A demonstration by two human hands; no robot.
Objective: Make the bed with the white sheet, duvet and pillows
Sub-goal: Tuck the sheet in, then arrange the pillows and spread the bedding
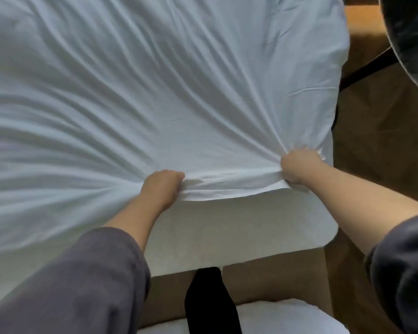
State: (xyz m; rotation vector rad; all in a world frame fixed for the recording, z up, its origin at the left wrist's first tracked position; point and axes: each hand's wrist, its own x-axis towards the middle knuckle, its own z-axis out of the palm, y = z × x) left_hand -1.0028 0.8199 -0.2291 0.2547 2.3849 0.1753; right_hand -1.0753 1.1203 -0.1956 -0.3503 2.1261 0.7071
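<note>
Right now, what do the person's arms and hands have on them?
Both arms wear loose dark grey sleeves, left sleeve and right sleeve, ending short of the wrists. The left hand and right hand have no gloves, rings or watch showing.

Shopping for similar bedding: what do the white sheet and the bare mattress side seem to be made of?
White sheet: thin woven cloth, probably cotton or a blend, matte; fine soft creases fan from the left hand and right hand gripping it. Mattress side: thicker, faintly textured white fabric, matte; filling unseen.
</note>
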